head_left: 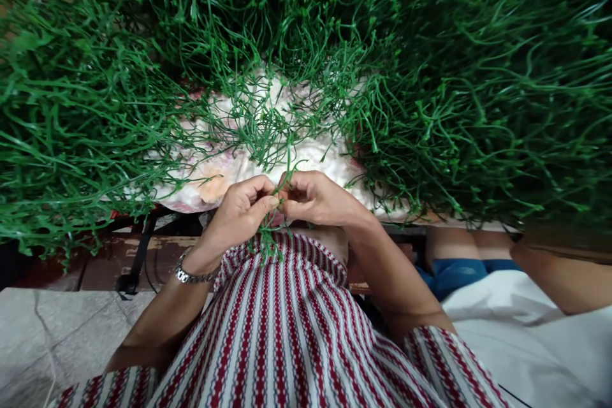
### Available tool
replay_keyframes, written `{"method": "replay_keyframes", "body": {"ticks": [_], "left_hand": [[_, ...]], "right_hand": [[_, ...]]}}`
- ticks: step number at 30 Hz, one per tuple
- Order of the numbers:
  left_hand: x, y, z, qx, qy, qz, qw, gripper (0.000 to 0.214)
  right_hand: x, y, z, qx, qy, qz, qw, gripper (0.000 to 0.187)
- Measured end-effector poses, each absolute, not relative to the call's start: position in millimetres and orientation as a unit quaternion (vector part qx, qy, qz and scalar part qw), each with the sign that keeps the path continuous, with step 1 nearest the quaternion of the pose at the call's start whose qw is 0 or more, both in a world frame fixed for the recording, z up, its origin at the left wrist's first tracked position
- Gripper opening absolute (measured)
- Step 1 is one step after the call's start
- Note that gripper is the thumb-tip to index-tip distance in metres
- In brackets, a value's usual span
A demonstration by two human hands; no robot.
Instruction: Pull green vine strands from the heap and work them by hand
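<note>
Between my two hands is a green plastic-looking plant stem (268,239) with thin branching leaves, its lower sprigs hanging over my lap. My left hand (243,210), with a metal watch at the wrist, pinches the stem between thumb and fingers. Close beside it, my right hand (318,199) also has thumb and fingertips closed on the stem. The fingertips nearly meet, and the exact point of grip is partly covered. Just beyond my hands, loose green sprigs (268,131) lie scattered on a pale flowered cloth (215,182).
Large heaps of the same greenery rise at the left (71,121), along the back, and at the right (478,115). The table's front edge runs just past my lap. Another person (516,319) in white and blue sits close on my right.
</note>
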State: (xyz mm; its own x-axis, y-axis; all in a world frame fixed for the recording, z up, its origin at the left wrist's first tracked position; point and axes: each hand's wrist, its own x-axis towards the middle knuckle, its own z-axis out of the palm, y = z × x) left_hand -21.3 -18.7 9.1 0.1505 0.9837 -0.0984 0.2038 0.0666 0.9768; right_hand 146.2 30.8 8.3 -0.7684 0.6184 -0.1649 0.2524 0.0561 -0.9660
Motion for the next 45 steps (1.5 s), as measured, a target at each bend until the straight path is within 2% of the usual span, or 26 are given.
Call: {"method": "replay_keyframes", "body": {"ticks": [3,8,12,15,20,25,34,39,42,45], "left_hand": [[-20.2,-18.2,9.6,0.574,0.532,0.373,0.499,0.010],[-16.9,-18.4,10.3,0.578,0.557,0.366,0.471,0.009],[-14.7,-17.6,8.3,0.567,0.564,0.381,0.464,0.009],[-13.2,-18.0,6.5,0.574,0.566,0.386,0.448,0.009],[-11.6,-21.0,6.2,0.594,0.573,0.367,0.428,0.012],[-16.3,-20.2,7.9,0.589,0.558,0.335,0.478,0.016],[-24.8,-15.4,16.4,0.587,0.520,0.300,0.544,0.019],[-26.3,-15.7,17.5,0.591,0.503,0.271,0.570,0.019],[-25.3,-15.8,18.1,0.608,0.507,0.268,0.550,0.018],[-22.8,-16.1,17.7,0.639,0.520,0.270,0.498,0.017]], "right_hand": [[145.6,30.7,12.2,-0.319,-0.739,0.574,0.150,0.003],[146.7,27.1,26.1,-0.352,-0.840,0.389,0.136,0.007],[145.9,21.4,26.1,-0.368,-0.860,0.303,0.184,0.004],[146.0,17.7,24.1,-0.387,-0.840,0.320,0.208,0.004],[149.0,15.8,24.3,-0.404,-0.798,0.410,0.179,0.005],[151.1,16.9,23.2,-0.376,-0.792,0.451,0.166,0.003],[156.9,16.1,32.7,-0.321,-0.867,0.363,0.115,0.010],[159.8,10.6,41.0,-0.320,-0.904,0.281,0.035,0.009],[157.3,5.5,39.5,-0.328,-0.905,0.270,0.008,0.012],[153.4,2.8,31.4,-0.327,-0.898,0.294,0.034,0.016]]}}
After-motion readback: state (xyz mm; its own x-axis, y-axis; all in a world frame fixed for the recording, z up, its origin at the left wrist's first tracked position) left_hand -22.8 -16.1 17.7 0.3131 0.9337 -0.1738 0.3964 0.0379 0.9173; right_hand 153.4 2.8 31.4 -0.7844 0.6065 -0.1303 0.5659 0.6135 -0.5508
